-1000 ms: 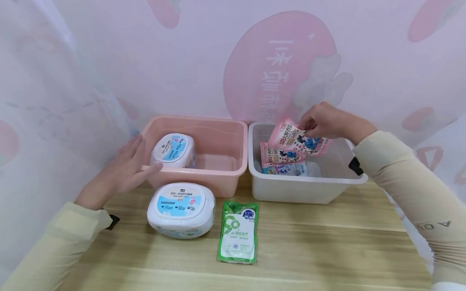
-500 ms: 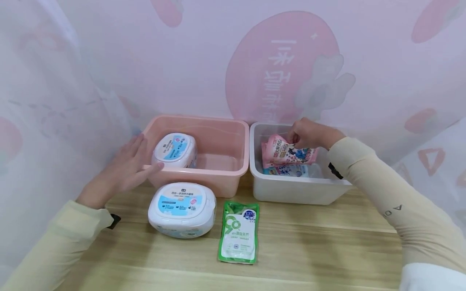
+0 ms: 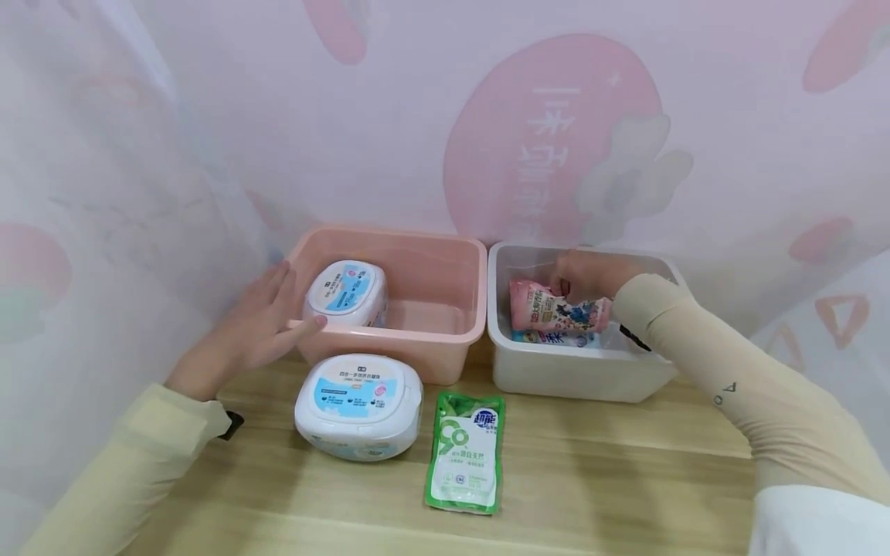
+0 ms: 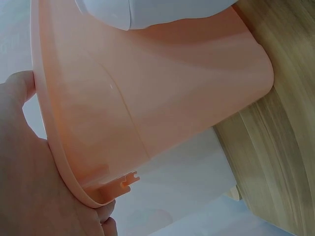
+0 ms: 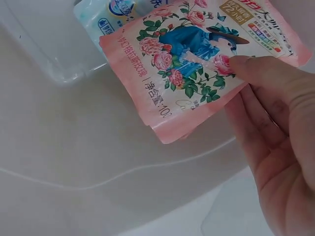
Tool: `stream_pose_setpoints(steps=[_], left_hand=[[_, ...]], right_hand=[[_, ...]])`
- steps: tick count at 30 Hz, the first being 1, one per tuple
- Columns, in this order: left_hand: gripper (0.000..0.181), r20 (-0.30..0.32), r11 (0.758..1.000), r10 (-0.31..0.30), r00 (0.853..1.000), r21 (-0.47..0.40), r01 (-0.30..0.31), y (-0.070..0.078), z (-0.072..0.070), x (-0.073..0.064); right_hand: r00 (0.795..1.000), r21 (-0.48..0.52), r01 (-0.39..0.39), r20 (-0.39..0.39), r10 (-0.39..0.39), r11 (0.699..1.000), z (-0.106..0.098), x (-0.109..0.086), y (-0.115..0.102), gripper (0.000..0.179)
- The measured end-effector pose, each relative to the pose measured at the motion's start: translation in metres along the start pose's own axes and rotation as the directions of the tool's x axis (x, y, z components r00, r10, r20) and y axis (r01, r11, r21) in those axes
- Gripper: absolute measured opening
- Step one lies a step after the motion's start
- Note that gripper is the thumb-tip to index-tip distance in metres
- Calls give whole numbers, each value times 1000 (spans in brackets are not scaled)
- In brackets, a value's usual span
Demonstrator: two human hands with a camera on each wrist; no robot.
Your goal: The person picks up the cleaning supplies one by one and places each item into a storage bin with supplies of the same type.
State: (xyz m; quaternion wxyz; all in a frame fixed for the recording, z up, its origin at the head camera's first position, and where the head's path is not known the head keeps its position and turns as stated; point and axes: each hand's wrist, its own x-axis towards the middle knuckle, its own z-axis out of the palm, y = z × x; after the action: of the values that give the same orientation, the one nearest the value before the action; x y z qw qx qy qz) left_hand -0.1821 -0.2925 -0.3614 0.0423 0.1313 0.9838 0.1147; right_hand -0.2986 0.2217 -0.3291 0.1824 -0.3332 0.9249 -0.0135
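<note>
My right hand [image 3: 594, 274] reaches into the white bin [image 3: 584, 376] and pinches a pink floral laundry pouch [image 3: 580, 313] between thumb and fingers. Another pink layer peeks out under it in the right wrist view, and a blue-and-white pouch [image 5: 98, 18] lies beneath. On the pink bin [image 3: 389, 340], the left hand [image 3: 257, 324] rests over the left rim with fingers extended; the left wrist view has its thumb and fingertips around the rim [image 4: 51, 142]. Inside that bin sits a white lidded tub [image 3: 348, 293] with a blue label.
In front of the pink bin stands a second white tub [image 3: 358, 409]. A green-and-white pouch [image 3: 466, 455] lies flat to its right on the wooden table [image 3: 577, 479]. Pale printed curtain [image 3: 389, 139] hangs close behind the bins and at the sides.
My right hand has carried the pink pouch left and down into the white bin, onto the pouches there. The left hand keeps its place on the pink rim. The head view has shifted slightly.
</note>
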Motion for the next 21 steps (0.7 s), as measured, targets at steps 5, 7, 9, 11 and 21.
stream_pose_setpoints(steps=[5,7,9,11,21], left_hand=[[106,2,1000,19,1000,-7,-19,2,1,0],[105,4,1000,28,1000,-12,-28,2,1,0],[105,3,999,32,999,-19,-32,1,0,0],[105,0,999,35,999,-28,-35,0,-2,0],[106,10,999,36,999,-18,-36,-8,-6,6]], right_hand=[[999,1,22,-30,-22,1000,9,4,3,22],[996,3,52,-68,-52,999,8,5,4,22],[993,-4,56,-103,-56,998,2,2,4,18],[991,-3,47,-126,-47,999,-9,-2,2,13],[982,26,-9,-188,13,1000,-54,-52,-25,12]])
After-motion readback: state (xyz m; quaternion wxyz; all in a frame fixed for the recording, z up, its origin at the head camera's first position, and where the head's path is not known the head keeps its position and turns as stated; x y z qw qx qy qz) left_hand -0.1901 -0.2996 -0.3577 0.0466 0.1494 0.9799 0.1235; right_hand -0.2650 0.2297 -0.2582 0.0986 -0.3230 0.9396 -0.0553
